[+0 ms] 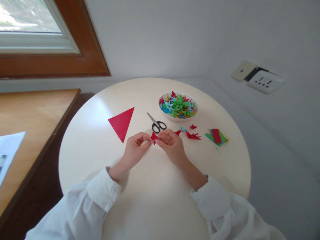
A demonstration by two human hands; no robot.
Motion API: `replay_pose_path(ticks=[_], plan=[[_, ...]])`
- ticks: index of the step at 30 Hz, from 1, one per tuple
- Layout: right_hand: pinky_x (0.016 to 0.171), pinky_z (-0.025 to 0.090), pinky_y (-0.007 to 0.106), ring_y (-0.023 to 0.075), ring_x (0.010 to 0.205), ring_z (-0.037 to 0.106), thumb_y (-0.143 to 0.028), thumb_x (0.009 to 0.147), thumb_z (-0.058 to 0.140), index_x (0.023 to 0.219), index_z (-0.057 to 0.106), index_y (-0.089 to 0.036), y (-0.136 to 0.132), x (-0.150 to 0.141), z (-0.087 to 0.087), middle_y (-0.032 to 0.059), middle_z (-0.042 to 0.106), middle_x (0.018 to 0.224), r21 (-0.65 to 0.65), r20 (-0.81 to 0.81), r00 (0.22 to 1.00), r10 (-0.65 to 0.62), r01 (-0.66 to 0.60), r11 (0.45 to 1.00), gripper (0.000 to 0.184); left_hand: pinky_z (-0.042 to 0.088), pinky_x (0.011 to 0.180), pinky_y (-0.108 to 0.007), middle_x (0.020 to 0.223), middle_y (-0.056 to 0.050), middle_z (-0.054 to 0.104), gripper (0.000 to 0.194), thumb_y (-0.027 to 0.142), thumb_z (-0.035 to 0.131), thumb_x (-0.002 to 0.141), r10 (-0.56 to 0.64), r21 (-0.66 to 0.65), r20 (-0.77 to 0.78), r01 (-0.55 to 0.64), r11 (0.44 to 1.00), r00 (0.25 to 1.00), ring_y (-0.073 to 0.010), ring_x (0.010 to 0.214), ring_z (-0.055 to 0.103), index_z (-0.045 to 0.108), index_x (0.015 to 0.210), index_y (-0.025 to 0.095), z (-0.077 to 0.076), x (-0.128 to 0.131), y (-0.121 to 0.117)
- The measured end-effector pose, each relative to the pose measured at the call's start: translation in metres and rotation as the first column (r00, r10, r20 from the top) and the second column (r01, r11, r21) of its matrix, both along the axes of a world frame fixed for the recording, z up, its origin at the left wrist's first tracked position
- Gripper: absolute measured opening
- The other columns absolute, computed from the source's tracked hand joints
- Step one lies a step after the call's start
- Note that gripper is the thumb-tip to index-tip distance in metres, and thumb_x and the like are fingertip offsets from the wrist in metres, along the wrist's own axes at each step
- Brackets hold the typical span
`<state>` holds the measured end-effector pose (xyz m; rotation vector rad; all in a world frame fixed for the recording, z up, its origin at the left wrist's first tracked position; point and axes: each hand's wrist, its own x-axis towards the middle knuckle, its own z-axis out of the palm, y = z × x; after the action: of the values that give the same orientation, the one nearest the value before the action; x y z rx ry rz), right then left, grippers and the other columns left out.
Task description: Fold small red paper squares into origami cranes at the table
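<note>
Between my two hands is a small folded piece of red paper [154,137], pinched from both sides above the table. My left hand [137,146] grips its left edge between thumb and fingers. On the other side, my right hand [173,146] pinches the right edge the same way. Just beyond the paper lie scissors [157,124] with black handles, blades closed and pointing away to the left. Several small folded paper cranes, one a red crane [193,135] and one a light blue crane [182,128], rest beyond and right of my right hand.
A white bowl [172,117] heaped with colourful paper cranes stands at the back of the round white table [82,160]. Left of the scissors lies a large red paper triangle [122,124]. A stack of coloured paper pieces [217,136] sits at the right. A wooden table [37,110] adjoins at left.
</note>
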<state>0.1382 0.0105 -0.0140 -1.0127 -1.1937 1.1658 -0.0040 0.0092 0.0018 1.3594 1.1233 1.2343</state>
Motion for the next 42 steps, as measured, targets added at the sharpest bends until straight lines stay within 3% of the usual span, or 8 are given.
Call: replay_pose_path(ticks=[9,16,25,35,42], plan=[[0.065,0.051,0.028,0.0139,0.066,0.061,-0.026,0.068,0.066,0.073,0.062,-0.02,-0.002,0.0,0.0,0.0017,0.065,0.072,0.152,0.125,0.988,-0.085,0.066,0.986,0.009,0.038,0.051,-0.02,0.061,0.0,0.058,0.016,0.025,0.071,0.064,0.009,0.039,0.055,-0.012,0.999,0.998,-0.0091,0.055,0.049,0.061,0.07,0.015,-0.002,0.0,0.0],[0.065,0.051,0.027,0.0143,0.067,0.062,-0.023,0.068,0.066,0.074,0.066,-0.02,-0.001,0.002,-0.003,0.0018,0.068,0.073,0.169,0.146,0.987,-0.07,0.045,0.984,0.007,0.042,0.056,-0.022,0.067,-0.003,0.064,0.012,0.025,0.071,0.066,-0.034,0.052,0.077,0.03,0.998,0.996,-0.0112,0.061,0.055,0.065,0.072,0.016,-0.005,-0.002,0.0],[0.067,0.052,0.029,0.016,0.073,0.063,-0.021,0.071,0.064,0.075,0.068,-0.022,-0.002,0.004,-0.003,0.0021,0.07,0.076,0.243,0.169,0.985,-0.047,0.005,0.97,0.006,0.043,0.054,-0.022,0.069,-0.003,0.064,0.016,0.025,0.074,0.06,0.0,-0.002,0.054,0.0,1.0,0.999,-0.0115,0.06,0.055,0.067,0.071,0.015,-0.003,-0.002,0.002],[0.069,0.052,0.028,0.0159,0.075,0.064,-0.02,0.07,0.066,0.079,0.069,-0.022,-0.002,0.003,-0.001,0.0022,0.07,0.08,0.172,0.197,0.98,-0.026,-0.009,0.985,0.01,0.047,0.064,-0.025,0.072,-0.004,0.065,0.009,0.023,0.071,0.063,0.008,0.07,0.022,-0.009,0.998,1.0,-0.0143,0.067,0.059,0.067,0.068,0.017,0.001,0.0,-0.001],[0.07,0.051,0.027,0.015,0.074,0.063,-0.017,0.071,0.065,0.078,0.069,-0.022,-0.002,0.003,-0.001,0.001,0.069,0.076,0.198,0.183,0.982,-0.039,0.002,0.98,0.009,0.046,0.066,-0.026,0.076,-0.005,0.064,0.007,0.02,0.066,0.07,0.016,0.214,-0.119,0.01,0.977,0.993,-0.0153,0.072,0.059,0.069,0.076,0.02,-0.011,-0.005,0.001]])
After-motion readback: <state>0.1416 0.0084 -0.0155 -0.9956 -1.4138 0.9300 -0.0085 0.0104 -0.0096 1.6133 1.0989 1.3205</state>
